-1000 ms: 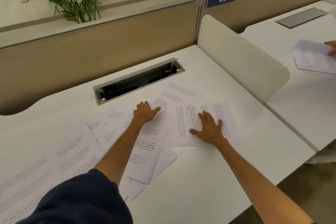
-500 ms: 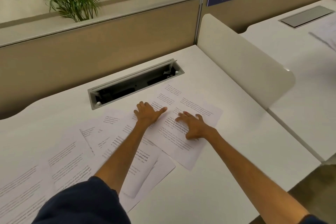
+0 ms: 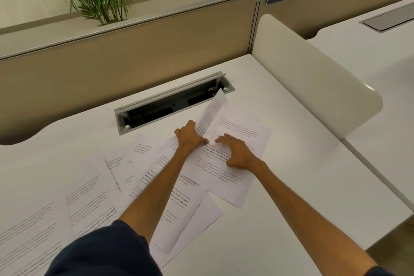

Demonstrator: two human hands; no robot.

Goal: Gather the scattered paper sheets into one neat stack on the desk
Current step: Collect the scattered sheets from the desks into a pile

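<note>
Our left hand pinches 1 lifted sheet, apparently between thumb and fingers. Right hand, fingers spread, presses flat sheets; others scattered left on desk.

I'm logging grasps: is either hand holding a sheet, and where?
The left hand pinches a printed sheet at its near edge, lifting it beside the cable tray. The right hand only presses flat on another sheet.
</note>
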